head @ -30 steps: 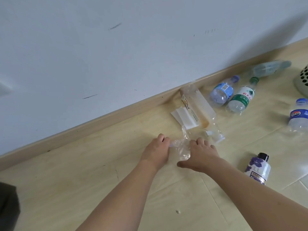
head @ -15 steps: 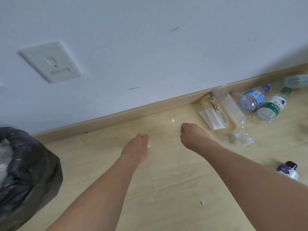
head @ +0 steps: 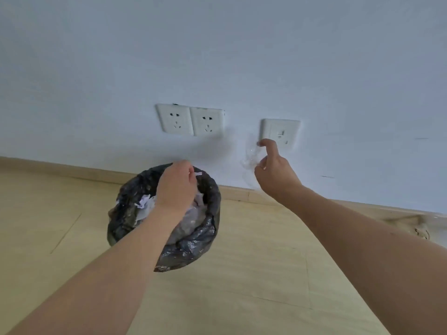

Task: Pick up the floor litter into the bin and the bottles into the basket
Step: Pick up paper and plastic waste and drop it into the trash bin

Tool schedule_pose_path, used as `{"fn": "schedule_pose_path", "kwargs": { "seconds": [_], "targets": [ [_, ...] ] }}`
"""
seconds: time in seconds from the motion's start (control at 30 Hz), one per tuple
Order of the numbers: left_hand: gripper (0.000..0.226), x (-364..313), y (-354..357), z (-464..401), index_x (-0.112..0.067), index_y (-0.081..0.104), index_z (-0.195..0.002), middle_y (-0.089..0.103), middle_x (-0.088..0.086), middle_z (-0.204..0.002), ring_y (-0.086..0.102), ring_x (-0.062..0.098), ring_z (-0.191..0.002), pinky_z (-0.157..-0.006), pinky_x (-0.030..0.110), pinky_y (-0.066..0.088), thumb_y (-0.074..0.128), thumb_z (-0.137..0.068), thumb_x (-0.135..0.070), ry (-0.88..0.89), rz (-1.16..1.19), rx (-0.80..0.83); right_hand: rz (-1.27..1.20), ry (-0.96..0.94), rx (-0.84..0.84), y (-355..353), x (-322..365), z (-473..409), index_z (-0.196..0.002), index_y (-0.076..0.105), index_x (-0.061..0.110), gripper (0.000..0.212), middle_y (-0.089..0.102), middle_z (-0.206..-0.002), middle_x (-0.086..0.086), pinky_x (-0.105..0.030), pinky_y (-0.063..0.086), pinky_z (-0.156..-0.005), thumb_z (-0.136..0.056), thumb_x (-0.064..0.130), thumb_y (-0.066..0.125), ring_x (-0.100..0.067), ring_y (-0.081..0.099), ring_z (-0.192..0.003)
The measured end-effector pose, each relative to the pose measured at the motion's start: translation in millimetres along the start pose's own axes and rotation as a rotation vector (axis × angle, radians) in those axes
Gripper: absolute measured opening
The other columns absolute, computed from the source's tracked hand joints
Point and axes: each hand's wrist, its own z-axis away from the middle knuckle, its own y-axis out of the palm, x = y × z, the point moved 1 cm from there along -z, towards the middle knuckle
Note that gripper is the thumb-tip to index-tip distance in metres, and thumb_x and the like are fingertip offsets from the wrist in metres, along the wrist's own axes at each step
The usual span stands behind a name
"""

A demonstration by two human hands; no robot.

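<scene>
Head view: the binning step is judged to be in hand, since both hands are held up at the bin [head: 135, 197], which stands on the floor [head: 242, 274] near the skirting board [head: 72, 169]. The left hand [head: 175, 187] is poised directly over the bin's mouth, its fingers curled and pinching a small white scrap [head: 198, 174] that pokes out at the fingertips. The right hand [head: 275, 171] is raised beside the bin, to its right and in front of the wall, and a crumpled clear plastic wrapper [head: 250, 157] is pinched between thumb and fingers, the forefinger lifted in a loose hook. The next move is judged to call for the left fingers to be released so that the scrap falls inside, and for the right hand to be brought across over the rim before the wrapper is let go; so light a film could drift wide. The bin is round, lined with a glossy, wrinkled black bag folded over its rim, and is already holding crumpled white paper and cloudy plastic. The wrapper is thin, transparent and creased, barely distinguishable against the pale matt wall. The floor is of smooth, light wood-look boards. Two white sockets [head: 191, 122] and a white wall plate [head: 280, 132] are set in the wall above. No bottles or basket are in view.
</scene>
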Motion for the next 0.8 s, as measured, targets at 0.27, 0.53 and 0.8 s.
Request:
{"fn": "schedule_pose_path", "kwargs": {
  "seconds": [0.27, 0.53, 0.8],
  "targets": [
    [0.021, 106, -50, 54, -0.028, 0.061, -0.087, 0.063, -0.007, -0.086, 0.059, 0.021, -0.092, -0.103, 0.046, 0.027, 0.043, -0.093, -0.021, -0.247, -0.322, 0.209, -0.178, -0.032, 0.081, 106, 105, 5, -0.129, 0.035, 0.024, 0.041, 0.056, -0.082, -0.005, -0.039, 0.051, -0.062, -0.092, 0.009, 0.04, -0.025, 0.06, -0.071],
    [0.023, 129, -96, 80, -0.026, 0.06, -0.108, 0.059, -0.009, -0.11, 0.052, 0.016, -0.106, -0.102, 0.042, 0.026, 0.04, -0.097, -0.023, -0.123, -0.238, 0.127, -0.255, 0.315, 0.213, 197, 113, 17, -0.136, 0.036, 0.009, 0.047, 0.056, -0.098, -0.007, -0.026, 0.042, -0.053, -0.091, 0.011, 0.05, -0.014, 0.05, -0.065],
    [0.037, 127, -79, 109, -0.018, 0.058, -0.123, 0.05, -0.001, -0.131, 0.044, 0.022, -0.118, -0.097, 0.036, 0.04, 0.048, -0.09, -0.004, 0.009, -0.041, 0.258, 0.539, 0.051, 0.485, 201, 102, 42, -0.127, 0.057, 0.006, 0.035, 0.058, -0.127, -0.015, -0.038, 0.043, -0.097, -0.096, 0.014, 0.043, -0.031, 0.054, -0.119]
  ]
}}
